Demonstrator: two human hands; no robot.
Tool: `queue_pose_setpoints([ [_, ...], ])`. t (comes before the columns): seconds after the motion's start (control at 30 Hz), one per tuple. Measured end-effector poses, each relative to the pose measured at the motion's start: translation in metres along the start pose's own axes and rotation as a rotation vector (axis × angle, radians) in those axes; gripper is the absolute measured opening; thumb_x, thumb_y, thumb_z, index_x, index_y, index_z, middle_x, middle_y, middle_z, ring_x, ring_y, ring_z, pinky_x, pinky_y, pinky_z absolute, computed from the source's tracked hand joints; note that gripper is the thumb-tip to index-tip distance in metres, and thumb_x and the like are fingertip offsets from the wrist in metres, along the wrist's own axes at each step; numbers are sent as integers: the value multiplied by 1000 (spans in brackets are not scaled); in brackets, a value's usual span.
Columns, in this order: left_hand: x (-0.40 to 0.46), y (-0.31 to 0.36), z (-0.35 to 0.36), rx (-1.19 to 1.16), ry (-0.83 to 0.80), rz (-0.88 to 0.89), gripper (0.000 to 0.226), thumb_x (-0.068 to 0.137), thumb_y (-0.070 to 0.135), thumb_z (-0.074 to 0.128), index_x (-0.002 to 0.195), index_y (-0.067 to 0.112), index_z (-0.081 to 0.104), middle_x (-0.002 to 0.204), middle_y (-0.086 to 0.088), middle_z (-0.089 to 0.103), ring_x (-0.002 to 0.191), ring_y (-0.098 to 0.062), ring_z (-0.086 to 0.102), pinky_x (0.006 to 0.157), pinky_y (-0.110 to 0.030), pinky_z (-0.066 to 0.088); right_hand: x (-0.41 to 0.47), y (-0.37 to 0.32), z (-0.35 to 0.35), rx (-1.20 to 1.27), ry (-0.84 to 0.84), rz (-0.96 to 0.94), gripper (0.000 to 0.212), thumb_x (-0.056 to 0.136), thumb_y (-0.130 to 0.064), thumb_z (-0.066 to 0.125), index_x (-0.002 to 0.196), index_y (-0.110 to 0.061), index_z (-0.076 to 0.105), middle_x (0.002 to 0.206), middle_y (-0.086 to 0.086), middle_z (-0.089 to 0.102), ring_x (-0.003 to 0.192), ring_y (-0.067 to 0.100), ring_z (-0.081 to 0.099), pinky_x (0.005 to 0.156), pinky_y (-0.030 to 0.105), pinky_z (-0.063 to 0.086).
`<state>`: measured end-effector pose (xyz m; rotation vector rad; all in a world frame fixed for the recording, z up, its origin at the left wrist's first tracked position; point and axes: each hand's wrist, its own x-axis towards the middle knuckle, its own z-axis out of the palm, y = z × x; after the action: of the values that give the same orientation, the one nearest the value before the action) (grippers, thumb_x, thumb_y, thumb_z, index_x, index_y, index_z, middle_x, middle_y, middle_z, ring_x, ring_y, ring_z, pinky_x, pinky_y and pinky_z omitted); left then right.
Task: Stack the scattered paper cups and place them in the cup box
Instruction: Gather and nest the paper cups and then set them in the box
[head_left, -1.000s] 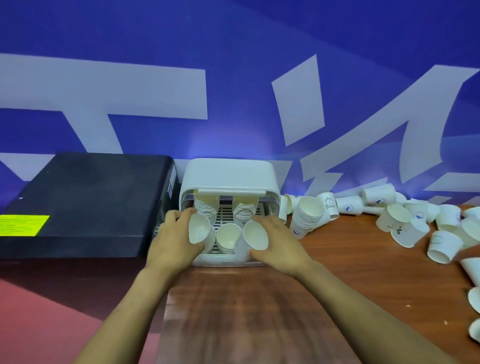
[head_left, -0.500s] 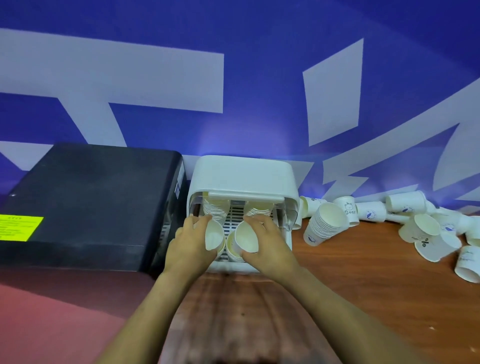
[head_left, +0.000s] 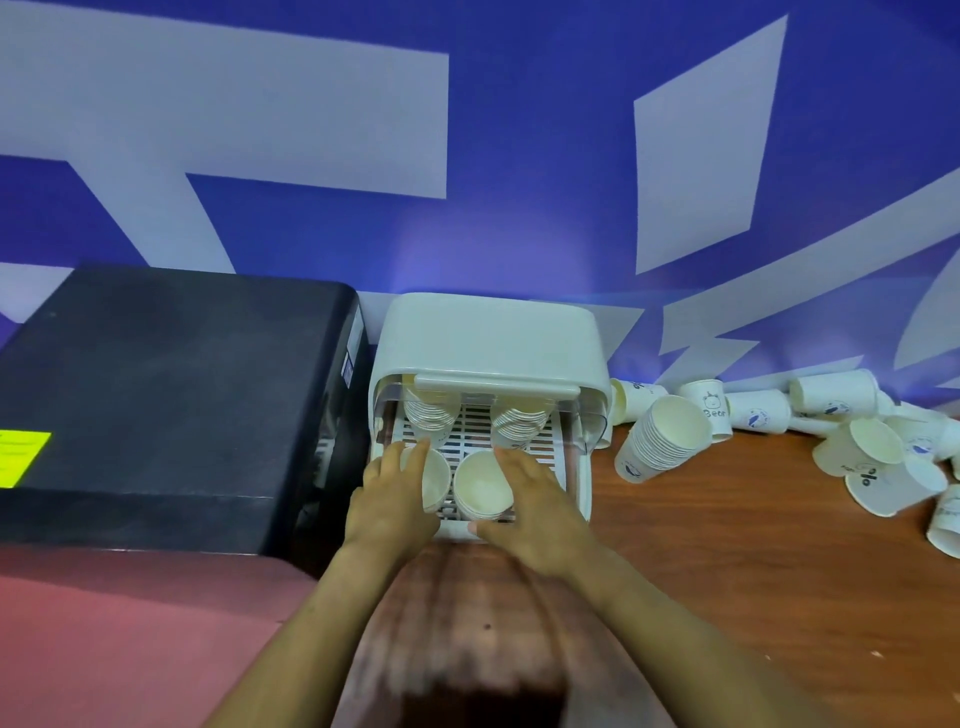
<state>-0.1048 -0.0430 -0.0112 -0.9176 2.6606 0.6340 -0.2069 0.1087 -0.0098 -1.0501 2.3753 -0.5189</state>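
Since half a second ago, your hands have pushed the two front cup stacks deeper onto the slatted tray of the white plastic cup box (head_left: 488, 338) and apart from each other. Your left hand (head_left: 392, 499) curls around the left white paper cup stack (head_left: 434, 480), fingers wrapped along its side. Your right hand (head_left: 535, 506) lies flat and spread against the right white paper cup stack (head_left: 480, 486), thumb under the tray's near edge. Two more stacks sit at the far end inside the box. To the right, a leaning stack of paper cups (head_left: 662, 444) and loose scattered cups (head_left: 872, 452) lie on the brown wooden table (head_left: 727, 545). A black case (head_left: 171, 395) stands left of the box.
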Motion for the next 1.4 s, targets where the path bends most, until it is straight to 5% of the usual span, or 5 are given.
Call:
queue_pose_setpoints([
  [0.3, -22, 14, -14, -113, 101, 80, 87, 82, 35, 65, 150, 28, 11, 158, -5, 11, 143, -26, 14, 112, -43, 29, -9, 8, -11, 68, -62, -19, 86, 85, -40, 64, 151, -30, 10, 160, -7, 1, 146, 12, 10, 116, 33, 23],
  [0.53, -54, 40, -14, -292, 182, 273, 64, 83, 28, 63, 141, 26, 34, 142, 2, 40, 129, -22, 38, 104, -40, 37, -63, 27, -32, -5, -15, 47, 59, 86, -36, 64, 139, -24, 41, 142, -2, 40, 129, 14, 40, 107, 28, 35],
  [0.77, -74, 92, 13, -243, 62, 340, 47, 87, 35, 59, 131, 28, 47, 129, 5, 55, 119, -13, 51, 95, -28, 42, -115, 67, -62, -59, 5, 135, 46, 86, -38, 62, 130, -27, 52, 130, -2, 50, 120, 14, 48, 101, 27, 39],
  [1.03, -83, 171, 38, -225, 34, 322, 37, 87, 35, 59, 123, 28, 53, 119, 7, 59, 108, -12, 55, 90, -28, 45, -147, 144, -102, -60, -14, 159, 44, 88, -40, 60, 129, -26, 52, 132, -4, 49, 110, 10, 52, 95, 25, 42],
  [1.4, -74, 332, 90, -195, 16, 289, 41, 88, 35, 56, 128, 26, 50, 130, 5, 53, 120, -11, 49, 97, -28, 41, -163, 279, -195, -45, -17, 104, 42, 88, -36, 60, 127, -24, 53, 128, -3, 54, 105, 9, 53, 95, 27, 43],
])
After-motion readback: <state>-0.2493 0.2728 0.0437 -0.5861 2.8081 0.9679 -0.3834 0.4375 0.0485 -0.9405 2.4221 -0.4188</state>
